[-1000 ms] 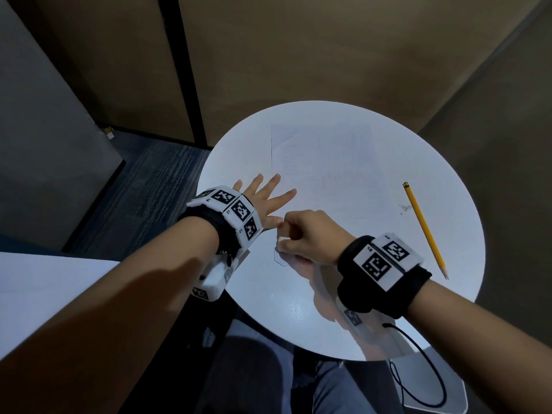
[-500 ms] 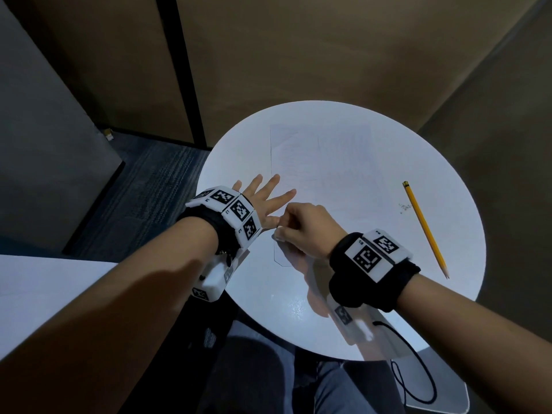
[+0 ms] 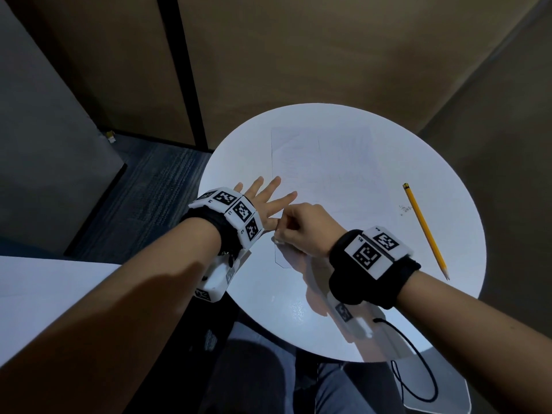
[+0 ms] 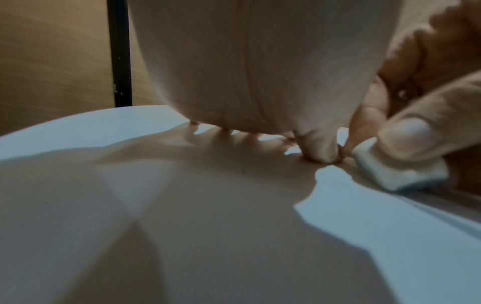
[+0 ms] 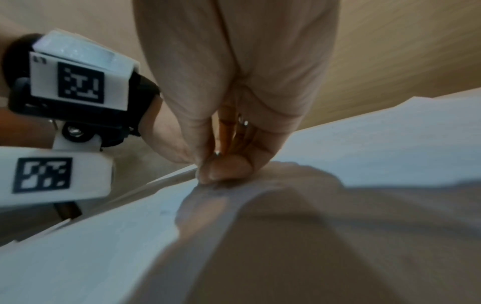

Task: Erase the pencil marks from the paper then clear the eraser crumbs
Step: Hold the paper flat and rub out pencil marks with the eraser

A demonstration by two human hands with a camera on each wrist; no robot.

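A white sheet of paper with faint pencil marks lies on the round white table. My left hand lies flat with spread fingers on the paper's left edge, pressing it down. My right hand is curled over the paper's near left part and pinches a white eraser against the sheet, right beside the left thumb. The left wrist view shows the eraser under the right thumb, touching the paper. In the right wrist view the eraser is hidden behind the curled fingers.
A yellow pencil lies on the table to the right of the paper, with a small cluster of eraser crumbs just left of it. Brown walls stand behind the table. A second white surface is at the left. My legs are below the table.
My right hand with the eraser has slid a little left and away along the paper, closer to the left thumb. The left hand has stayed put.
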